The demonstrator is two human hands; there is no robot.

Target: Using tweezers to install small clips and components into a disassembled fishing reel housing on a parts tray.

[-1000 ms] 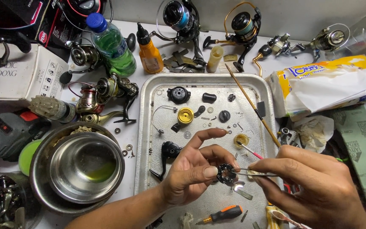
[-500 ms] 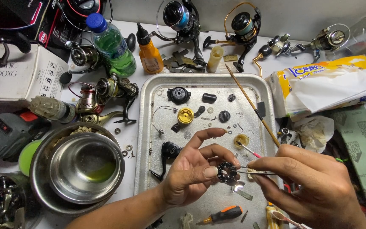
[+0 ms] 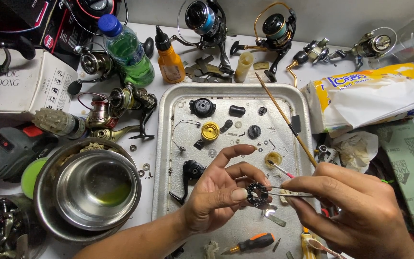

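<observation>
In the head view, the left hand (image 3: 221, 194) pinches a small black ring-shaped part (image 3: 256, 194) between thumb and bent fingers, its index finger raised free above, and the part sits over the lower middle of the metal tray (image 3: 165, 158). The right hand (image 3: 355, 206) is closed around thin tweezers (image 3: 291, 193), whose tips reach leftward and meet the ring's right side. Both hands hang above the tray's front half, where little bare metal is left: a black crank handle (image 3: 188, 175) lies just left of the left hand's palm, and an orange-handled screwdriver (image 3: 254, 242) lies near the tray's front rim. The tray's back half holds a yellow spool part (image 3: 210, 130), a black round cap (image 3: 202, 107) and scattered small screws and washers, with narrow gaps between them. A long wooden-handled brush (image 3: 283, 117) crosses the tray's right rim on a slant, its lower end running down toward the right hand. Left of the tray, touching close to its raised edge, stand nested steel bowls (image 3: 94, 189). Behind the tray crowd several fishing reels (image 3: 204, 21), an orange squeeze bottle (image 3: 170, 60) and a green plastic bottle (image 3: 128, 50). To the right, a pack of tissue (image 3: 370, 96) lies just beside the rim.
</observation>
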